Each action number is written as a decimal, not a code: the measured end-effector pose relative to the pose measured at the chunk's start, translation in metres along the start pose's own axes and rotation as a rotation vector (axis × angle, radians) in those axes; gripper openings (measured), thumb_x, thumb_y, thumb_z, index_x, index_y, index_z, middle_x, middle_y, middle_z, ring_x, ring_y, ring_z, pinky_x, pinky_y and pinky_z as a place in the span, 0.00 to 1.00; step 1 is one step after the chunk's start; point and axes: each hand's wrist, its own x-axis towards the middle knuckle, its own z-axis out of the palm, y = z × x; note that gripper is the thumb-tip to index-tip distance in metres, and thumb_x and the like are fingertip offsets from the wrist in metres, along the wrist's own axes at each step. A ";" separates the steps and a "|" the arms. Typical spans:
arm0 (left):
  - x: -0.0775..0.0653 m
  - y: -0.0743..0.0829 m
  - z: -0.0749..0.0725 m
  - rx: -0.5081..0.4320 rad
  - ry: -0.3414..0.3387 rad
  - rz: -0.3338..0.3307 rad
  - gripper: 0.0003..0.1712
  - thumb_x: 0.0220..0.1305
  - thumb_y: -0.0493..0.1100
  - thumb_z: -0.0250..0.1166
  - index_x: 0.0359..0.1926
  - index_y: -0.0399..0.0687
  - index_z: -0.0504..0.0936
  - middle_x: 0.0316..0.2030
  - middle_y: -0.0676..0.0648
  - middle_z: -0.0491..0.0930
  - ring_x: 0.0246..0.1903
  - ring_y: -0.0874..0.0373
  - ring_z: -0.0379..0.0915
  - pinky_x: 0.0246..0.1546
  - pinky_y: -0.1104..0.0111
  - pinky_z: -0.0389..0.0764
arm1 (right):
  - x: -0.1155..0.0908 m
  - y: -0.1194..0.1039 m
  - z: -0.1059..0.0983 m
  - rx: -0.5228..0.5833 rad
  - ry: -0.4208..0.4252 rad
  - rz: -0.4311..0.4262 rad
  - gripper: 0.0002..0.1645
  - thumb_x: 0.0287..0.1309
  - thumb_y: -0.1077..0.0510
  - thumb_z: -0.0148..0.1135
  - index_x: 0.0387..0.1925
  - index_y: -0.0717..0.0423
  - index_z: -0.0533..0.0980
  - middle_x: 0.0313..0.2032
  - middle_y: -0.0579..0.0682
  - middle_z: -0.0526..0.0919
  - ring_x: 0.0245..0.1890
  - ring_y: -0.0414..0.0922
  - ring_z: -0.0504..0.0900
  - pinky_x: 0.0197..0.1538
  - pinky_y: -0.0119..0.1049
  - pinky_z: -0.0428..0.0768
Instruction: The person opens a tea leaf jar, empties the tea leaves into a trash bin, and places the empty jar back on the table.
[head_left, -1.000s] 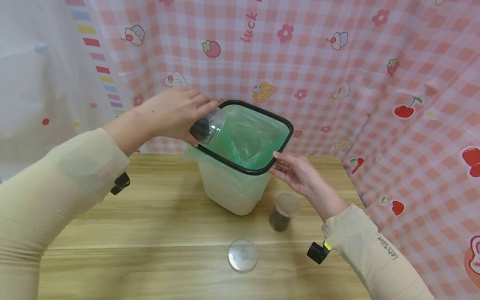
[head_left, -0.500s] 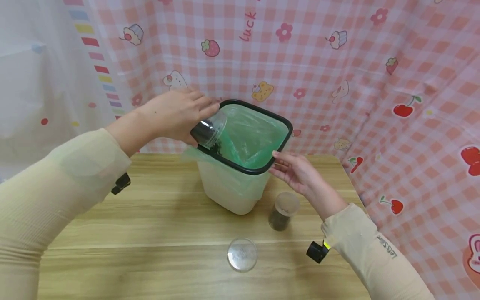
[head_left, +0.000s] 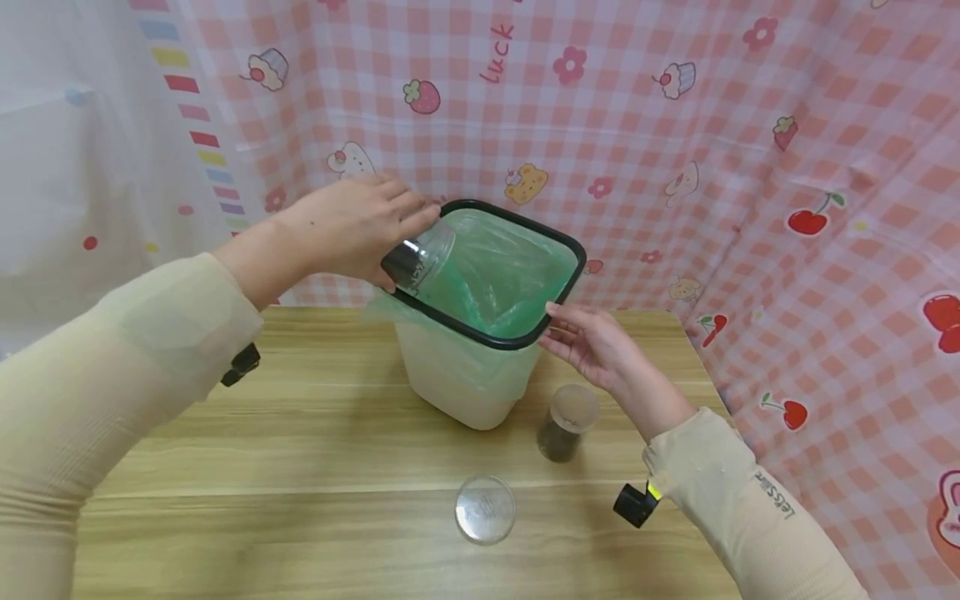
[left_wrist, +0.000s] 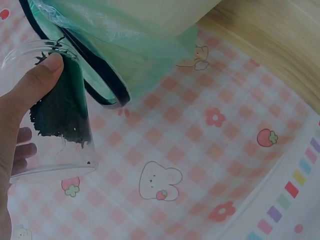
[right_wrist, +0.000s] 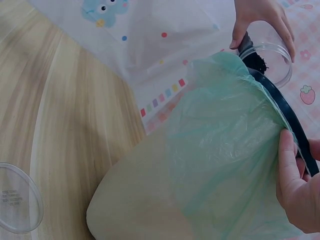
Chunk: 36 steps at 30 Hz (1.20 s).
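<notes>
My left hand point(head_left: 356, 225) grips a clear plastic jar point(head_left: 437, 250) tipped over the left side of a trash can point(head_left: 450, 375). Dark, leaf-like flakes point(left_wrist: 60, 107) lie along the jar's lower wall, some at its mouth, in the left wrist view. A green plastic bag point(head_left: 517, 258) lines the can and hangs over its outside under a black rim point(head_left: 498, 340). With thumb and fingers, my right hand point(head_left: 596, 346) pinches that rim at the near right corner. The bottom of the bag's inside is hidden.
A second clear jar point(head_left: 566, 425) with dark contents stands upright right of the can. A round clear lid point(head_left: 486, 510) lies flat on the wooden table point(head_left: 300, 467). A pink checked curtain point(head_left: 480, 133) hangs close behind the can.
The jar has tipped slightly further. Half a second ago a dark clump of flakes dropped from its mouth into the bag; that clump no longer shows. The right hand stays on the rim.
</notes>
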 end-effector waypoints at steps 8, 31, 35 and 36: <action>0.001 -0.001 0.000 0.005 -0.012 0.009 0.58 0.41 0.65 0.72 0.64 0.31 0.62 0.59 0.33 0.68 0.56 0.38 0.65 0.61 0.51 0.63 | 0.000 0.000 0.000 0.004 0.000 -0.003 0.09 0.65 0.62 0.52 0.42 0.60 0.64 0.32 0.50 0.73 0.32 0.41 0.77 0.43 0.30 0.80; 0.014 0.002 -0.011 0.088 -0.101 0.105 0.57 0.43 0.67 0.70 0.64 0.32 0.62 0.56 0.33 0.69 0.56 0.40 0.65 0.58 0.52 0.66 | -0.001 0.000 0.001 0.024 0.016 0.011 0.05 0.64 0.63 0.53 0.38 0.60 0.66 0.31 0.49 0.73 0.32 0.42 0.77 0.42 0.31 0.81; 0.018 0.002 -0.015 0.091 -0.089 0.128 0.56 0.42 0.66 0.71 0.62 0.32 0.63 0.54 0.34 0.71 0.54 0.41 0.67 0.57 0.53 0.68 | 0.000 0.001 -0.001 0.028 0.006 -0.001 0.04 0.64 0.63 0.53 0.35 0.59 0.67 0.30 0.50 0.74 0.32 0.42 0.77 0.42 0.31 0.81; 0.020 0.003 -0.016 0.089 -0.087 0.130 0.56 0.42 0.66 0.71 0.62 0.32 0.63 0.54 0.34 0.71 0.54 0.42 0.67 0.57 0.53 0.68 | 0.001 0.001 -0.001 0.029 0.006 -0.004 0.04 0.63 0.63 0.54 0.34 0.59 0.67 0.30 0.50 0.74 0.32 0.42 0.77 0.42 0.31 0.81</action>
